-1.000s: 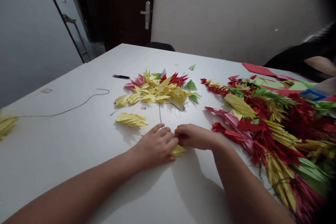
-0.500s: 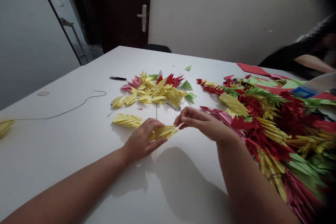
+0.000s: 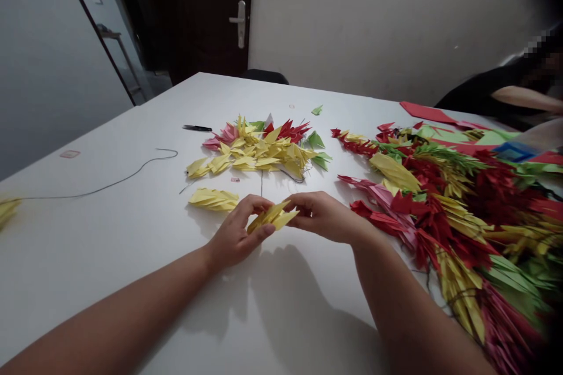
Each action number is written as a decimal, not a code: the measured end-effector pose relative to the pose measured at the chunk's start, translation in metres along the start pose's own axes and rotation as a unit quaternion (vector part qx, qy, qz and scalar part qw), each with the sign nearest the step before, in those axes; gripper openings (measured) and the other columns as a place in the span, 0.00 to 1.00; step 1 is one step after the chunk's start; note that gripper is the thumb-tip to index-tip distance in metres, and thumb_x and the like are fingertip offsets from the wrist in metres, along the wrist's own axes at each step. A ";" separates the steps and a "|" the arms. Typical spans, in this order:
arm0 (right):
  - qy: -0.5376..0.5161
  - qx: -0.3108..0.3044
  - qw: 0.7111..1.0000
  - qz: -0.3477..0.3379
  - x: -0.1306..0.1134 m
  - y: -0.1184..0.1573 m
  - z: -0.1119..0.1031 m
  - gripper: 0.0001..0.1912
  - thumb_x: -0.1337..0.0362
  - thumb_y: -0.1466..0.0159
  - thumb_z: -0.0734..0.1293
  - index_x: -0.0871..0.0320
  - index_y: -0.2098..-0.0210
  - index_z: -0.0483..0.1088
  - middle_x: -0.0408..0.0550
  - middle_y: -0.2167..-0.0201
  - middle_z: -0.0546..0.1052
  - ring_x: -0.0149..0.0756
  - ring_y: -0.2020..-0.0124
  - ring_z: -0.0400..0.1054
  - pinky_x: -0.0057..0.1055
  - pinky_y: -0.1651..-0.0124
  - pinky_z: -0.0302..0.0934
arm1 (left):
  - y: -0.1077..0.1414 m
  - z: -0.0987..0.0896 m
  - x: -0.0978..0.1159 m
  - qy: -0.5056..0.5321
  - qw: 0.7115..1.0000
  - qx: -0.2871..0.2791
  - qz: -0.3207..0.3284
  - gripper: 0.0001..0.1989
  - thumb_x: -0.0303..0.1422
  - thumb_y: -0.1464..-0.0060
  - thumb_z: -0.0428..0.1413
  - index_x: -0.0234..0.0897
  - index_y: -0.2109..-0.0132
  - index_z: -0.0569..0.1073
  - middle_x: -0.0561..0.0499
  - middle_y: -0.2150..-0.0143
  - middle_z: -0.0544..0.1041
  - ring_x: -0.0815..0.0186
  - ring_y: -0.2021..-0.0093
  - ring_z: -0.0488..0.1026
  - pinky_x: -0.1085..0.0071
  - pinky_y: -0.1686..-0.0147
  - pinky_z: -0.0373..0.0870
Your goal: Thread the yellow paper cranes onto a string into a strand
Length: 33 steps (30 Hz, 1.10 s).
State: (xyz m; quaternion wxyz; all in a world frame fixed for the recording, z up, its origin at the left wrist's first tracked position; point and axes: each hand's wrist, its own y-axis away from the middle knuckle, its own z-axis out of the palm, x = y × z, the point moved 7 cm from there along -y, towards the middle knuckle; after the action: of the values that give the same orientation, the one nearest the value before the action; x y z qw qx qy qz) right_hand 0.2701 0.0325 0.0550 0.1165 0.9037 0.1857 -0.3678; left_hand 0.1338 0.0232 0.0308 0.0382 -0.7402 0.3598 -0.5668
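Note:
Between my two hands is a small bundle of folded yellow papers (image 3: 272, 220), held just above the table. My left hand (image 3: 240, 231) grips its left side, thumb in front and fingers behind. The fingers of my right hand (image 3: 314, 214) close on the bundle's right end; their tips are partly hidden behind the paper. Another yellow folded-paper bundle (image 3: 213, 199) lies just left of and beyond my left hand. Farther back is a loose heap of pointed folded papers (image 3: 264, 149), mostly yellow, with red, pink and green ones. A dark thread (image 3: 262, 181) runs from the heap toward my hands.
Strings of red, yellow, green and pink folded papers (image 3: 435, 222) cover the table's right side. Small black thread snips (image 3: 197, 128) lie at the back left. A long dark thread (image 3: 123, 179) leads to yellow paper (image 3: 7, 211). Another person's arm (image 3: 523, 96) is at far right.
My right hand has moved onto the right end of the yellow bundle, its fingers now behind the paper. The bundle is tilted a little more in my left hand.

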 end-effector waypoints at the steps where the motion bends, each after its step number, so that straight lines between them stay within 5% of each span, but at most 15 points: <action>1: 0.010 0.004 1.000 -0.004 -0.003 0.000 0.000 0.07 0.69 0.45 0.64 0.59 0.67 0.73 0.41 0.77 0.73 0.24 0.78 0.61 0.22 0.75 0.54 | 0.000 0.000 0.000 -0.002 1.000 -0.003 -0.001 0.14 0.40 0.42 0.49 0.39 0.52 0.63 0.47 0.58 0.67 0.64 0.57 0.67 0.65 0.55 0.66; 5: -0.002 -0.011 1.000 -0.003 -0.008 0.004 -0.003 0.10 0.72 0.44 0.60 0.59 0.70 0.73 0.40 0.79 0.73 0.22 0.81 0.61 0.20 0.77 0.53 | 0.000 0.000 0.002 -0.005 1.000 -0.011 0.004 0.14 0.41 0.43 0.51 0.38 0.53 0.63 0.47 0.59 0.67 0.64 0.58 0.67 0.66 0.57 0.66; 12: -0.106 0.016 0.994 -0.019 -0.013 0.020 -0.033 0.11 0.57 0.42 0.65 0.59 0.73 0.72 0.43 0.77 0.72 0.24 0.78 0.62 0.22 0.75 0.57 | -0.002 0.001 0.017 -0.038 0.996 -0.025 0.076 0.14 0.38 0.46 0.55 0.38 0.55 0.64 0.48 0.60 0.68 0.66 0.60 0.67 0.69 0.60 0.67; 17: -0.204 0.087 0.974 -0.052 -0.008 0.034 -0.059 0.09 0.57 0.45 0.68 0.57 0.74 0.74 0.44 0.76 0.73 0.27 0.72 0.65 0.24 0.69 0.61 | 0.000 0.003 0.022 -0.091 0.988 -0.032 0.123 0.14 0.37 0.46 0.55 0.38 0.54 0.63 0.47 0.60 0.69 0.65 0.60 0.67 0.69 0.60 0.68; 25: -0.298 0.218 0.929 -0.012 0.014 0.065 -0.097 0.06 0.59 0.52 0.71 0.54 0.80 0.74 0.47 0.78 0.74 0.31 0.75 0.67 0.32 0.68 0.61 | 0.003 0.009 0.025 -0.217 0.963 -0.026 0.161 0.15 0.39 0.45 0.54 0.37 0.53 0.66 0.45 0.58 0.71 0.64 0.58 0.70 0.68 0.58 0.68; 30: -0.279 0.348 0.895 0.022 0.035 0.095 -0.128 0.09 0.65 0.50 0.66 0.55 0.86 0.68 0.50 0.81 0.70 0.32 0.73 0.66 0.37 0.64 0.59 | 0.003 0.013 0.034 -0.318 0.914 -0.028 0.251 0.13 0.36 0.44 0.53 0.36 0.53 0.66 0.46 0.61 0.74 0.64 0.62 0.71 0.67 0.60 0.66; 33: -0.247 0.392 0.886 0.004 0.042 0.105 -0.139 0.14 0.61 0.47 0.63 0.56 0.87 0.65 0.51 0.81 0.68 0.32 0.74 0.65 0.38 0.63 0.59 | 0.002 0.014 0.036 -0.386 0.876 -0.024 0.287 0.11 0.34 0.42 0.51 0.36 0.52 0.66 0.46 0.61 0.76 0.64 0.63 0.72 0.65 0.60 0.64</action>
State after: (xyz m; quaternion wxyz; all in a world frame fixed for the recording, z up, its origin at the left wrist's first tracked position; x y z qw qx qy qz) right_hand 0.4288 -0.0033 0.1308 -0.2040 0.7562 -0.0121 -0.6216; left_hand 0.1480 -0.0041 0.0540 0.3175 -0.7650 0.5266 -0.1913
